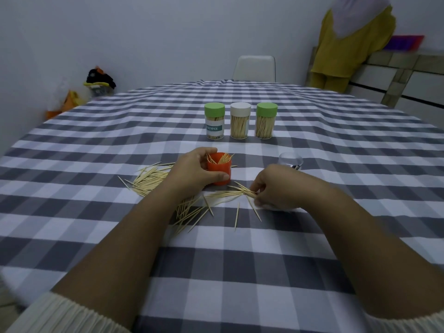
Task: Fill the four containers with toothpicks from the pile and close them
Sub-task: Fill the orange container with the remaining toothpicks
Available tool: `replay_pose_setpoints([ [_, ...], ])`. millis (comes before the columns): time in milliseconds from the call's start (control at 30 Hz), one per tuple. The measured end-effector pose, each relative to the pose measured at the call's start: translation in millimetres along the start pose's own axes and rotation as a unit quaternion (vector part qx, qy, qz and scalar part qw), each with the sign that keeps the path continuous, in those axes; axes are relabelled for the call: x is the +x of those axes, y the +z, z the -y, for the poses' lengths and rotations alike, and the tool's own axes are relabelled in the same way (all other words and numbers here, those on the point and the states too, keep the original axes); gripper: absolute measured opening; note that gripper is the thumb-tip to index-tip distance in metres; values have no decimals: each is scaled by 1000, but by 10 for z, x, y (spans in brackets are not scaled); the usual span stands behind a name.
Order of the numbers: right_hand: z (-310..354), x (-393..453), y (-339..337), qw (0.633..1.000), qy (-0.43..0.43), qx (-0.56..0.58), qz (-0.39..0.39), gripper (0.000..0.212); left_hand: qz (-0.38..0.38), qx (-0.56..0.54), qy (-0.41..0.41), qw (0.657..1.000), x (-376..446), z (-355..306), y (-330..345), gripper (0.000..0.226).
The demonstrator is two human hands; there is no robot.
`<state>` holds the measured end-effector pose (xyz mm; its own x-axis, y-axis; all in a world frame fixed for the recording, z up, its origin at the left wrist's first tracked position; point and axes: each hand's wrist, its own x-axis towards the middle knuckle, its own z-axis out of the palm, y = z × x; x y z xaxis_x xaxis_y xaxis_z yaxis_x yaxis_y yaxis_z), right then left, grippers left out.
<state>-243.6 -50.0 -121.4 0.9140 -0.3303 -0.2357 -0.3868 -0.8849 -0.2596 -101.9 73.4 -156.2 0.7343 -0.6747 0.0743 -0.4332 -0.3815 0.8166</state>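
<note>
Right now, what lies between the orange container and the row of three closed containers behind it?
In the head view, only bare checked tablecloth separates the orange container from the three closed containers; no toothpicks there.

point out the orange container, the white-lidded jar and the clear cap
orange container (220,173), head view, front wall below the rim
white-lidded jar (240,127), head view, clear body
clear cap (290,159), head view, its top

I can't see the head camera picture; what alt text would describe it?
A person's left hand grips an open orange container partly filled with toothpicks while the right hand pinches loose toothpicks on a checked tablecloth. Three capped, filled containers stand behind.
</note>
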Motion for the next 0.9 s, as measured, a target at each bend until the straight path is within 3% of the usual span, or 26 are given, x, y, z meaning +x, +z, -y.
replay_pose_setpoints([
  [100,95,42,56,1000,13,19,-17,25,-3,1,1,1000,1,-4,8,78],
  [300,126,17,20,966,34,256,31,26,-11,-13,1,1000,-6,-9,1,79],
  [467,5,-87,-91,992,-40,84,87,34,-7,-12,-3,1000,-9,-5,-14,79],
  [700,14,-110,-60,987,-27,83,132,52,-14,-7,1,1000,-13,-2,-22,78],
  [900,117,-83,59,993,-65,59,76,17,-16,-4,3,1000,-10,0,-12,79],
])
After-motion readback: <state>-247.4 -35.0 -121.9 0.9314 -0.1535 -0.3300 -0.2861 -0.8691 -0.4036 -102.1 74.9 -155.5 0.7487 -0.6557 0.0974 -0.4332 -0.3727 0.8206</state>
